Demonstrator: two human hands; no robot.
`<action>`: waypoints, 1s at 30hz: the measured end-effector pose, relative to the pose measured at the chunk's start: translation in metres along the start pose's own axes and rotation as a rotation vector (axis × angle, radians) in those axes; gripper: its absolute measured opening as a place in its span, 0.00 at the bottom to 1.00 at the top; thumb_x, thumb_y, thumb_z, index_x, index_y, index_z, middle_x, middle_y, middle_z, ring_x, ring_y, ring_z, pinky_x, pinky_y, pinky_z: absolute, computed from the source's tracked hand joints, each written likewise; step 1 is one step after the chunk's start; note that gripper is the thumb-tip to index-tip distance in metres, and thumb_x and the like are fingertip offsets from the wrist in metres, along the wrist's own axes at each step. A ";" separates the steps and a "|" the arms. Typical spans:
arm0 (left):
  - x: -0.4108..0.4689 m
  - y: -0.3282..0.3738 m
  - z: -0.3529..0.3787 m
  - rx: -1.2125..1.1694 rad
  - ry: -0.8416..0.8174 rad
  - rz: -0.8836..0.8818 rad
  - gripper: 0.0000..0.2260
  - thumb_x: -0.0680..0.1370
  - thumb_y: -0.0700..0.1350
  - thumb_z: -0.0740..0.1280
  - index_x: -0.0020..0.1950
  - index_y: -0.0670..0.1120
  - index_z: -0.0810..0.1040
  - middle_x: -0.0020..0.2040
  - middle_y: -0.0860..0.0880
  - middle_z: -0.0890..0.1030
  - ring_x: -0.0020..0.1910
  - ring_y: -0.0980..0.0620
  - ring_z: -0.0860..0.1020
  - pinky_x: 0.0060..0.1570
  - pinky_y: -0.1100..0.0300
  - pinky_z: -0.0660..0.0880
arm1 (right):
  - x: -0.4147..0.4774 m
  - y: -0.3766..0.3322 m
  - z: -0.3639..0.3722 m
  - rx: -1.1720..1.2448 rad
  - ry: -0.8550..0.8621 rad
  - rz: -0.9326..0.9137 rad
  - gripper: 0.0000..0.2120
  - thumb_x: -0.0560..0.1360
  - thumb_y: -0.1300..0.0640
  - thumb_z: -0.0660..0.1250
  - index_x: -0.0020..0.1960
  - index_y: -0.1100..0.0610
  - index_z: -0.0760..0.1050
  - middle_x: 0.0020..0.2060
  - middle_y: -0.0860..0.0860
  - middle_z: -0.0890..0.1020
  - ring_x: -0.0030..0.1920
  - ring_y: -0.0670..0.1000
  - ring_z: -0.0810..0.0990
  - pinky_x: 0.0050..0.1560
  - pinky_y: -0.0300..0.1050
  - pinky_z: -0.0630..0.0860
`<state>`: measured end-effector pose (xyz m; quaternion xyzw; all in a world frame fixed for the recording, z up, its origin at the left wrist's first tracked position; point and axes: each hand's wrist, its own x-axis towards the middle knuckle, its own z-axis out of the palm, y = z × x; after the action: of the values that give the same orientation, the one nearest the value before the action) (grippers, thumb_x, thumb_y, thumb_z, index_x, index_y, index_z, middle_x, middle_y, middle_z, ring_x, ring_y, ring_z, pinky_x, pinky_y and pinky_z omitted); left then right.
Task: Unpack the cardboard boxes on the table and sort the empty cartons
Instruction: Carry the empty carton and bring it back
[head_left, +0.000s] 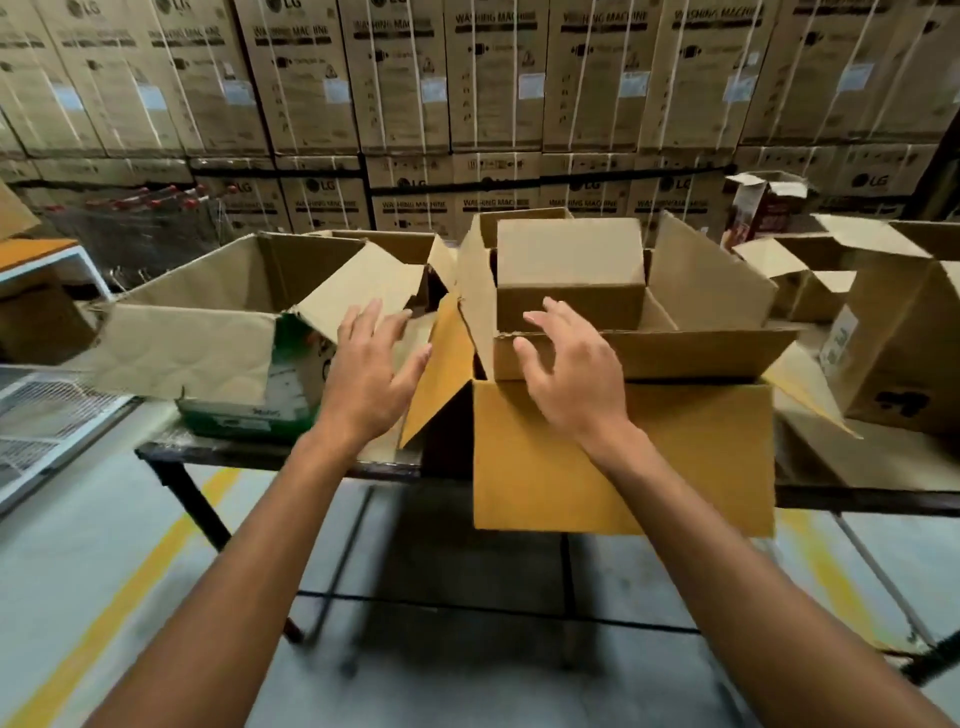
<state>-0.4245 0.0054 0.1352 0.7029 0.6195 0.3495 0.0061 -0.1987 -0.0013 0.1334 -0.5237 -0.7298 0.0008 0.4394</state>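
Two empty, spread hands: small carton just beyond right hand, long axis crosswise; left hand farther off

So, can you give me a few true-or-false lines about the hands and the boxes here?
1. The left hand and the right hand are both open, with spread fingers and nothing held. True.
2. The small box stands on the floor. False: it sits inside an open box that is up on the table.
3. The box on the left is taped shut. False: its flaps are folded open.
4. Stacked washing-machine cartons fill the wall behind the table. True.
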 end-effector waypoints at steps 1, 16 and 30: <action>-0.019 -0.017 -0.013 -0.026 0.034 -0.009 0.23 0.82 0.55 0.62 0.75 0.49 0.68 0.79 0.45 0.60 0.80 0.45 0.52 0.76 0.44 0.52 | -0.015 -0.022 0.016 0.067 0.026 -0.014 0.19 0.80 0.50 0.64 0.68 0.56 0.76 0.69 0.54 0.76 0.71 0.52 0.71 0.68 0.35 0.63; -0.300 -0.279 -0.145 -0.045 0.362 -0.361 0.21 0.79 0.51 0.64 0.67 0.41 0.76 0.67 0.43 0.75 0.69 0.46 0.72 0.70 0.54 0.68 | -0.193 -0.265 0.254 0.551 -0.352 -0.059 0.26 0.77 0.45 0.63 0.70 0.58 0.74 0.68 0.55 0.77 0.67 0.54 0.75 0.59 0.60 0.77; -0.288 -0.510 -0.199 0.090 0.401 -0.559 0.21 0.78 0.51 0.64 0.68 0.41 0.76 0.66 0.46 0.76 0.68 0.49 0.72 0.68 0.54 0.70 | -0.151 -0.379 0.506 0.607 -0.562 -0.128 0.26 0.77 0.44 0.63 0.70 0.57 0.73 0.70 0.55 0.74 0.67 0.56 0.74 0.58 0.63 0.76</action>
<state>-0.9623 -0.2129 -0.0788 0.4228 0.7918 0.4378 -0.0512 -0.8030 -0.0554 -0.0989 -0.3036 -0.8190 0.3313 0.3568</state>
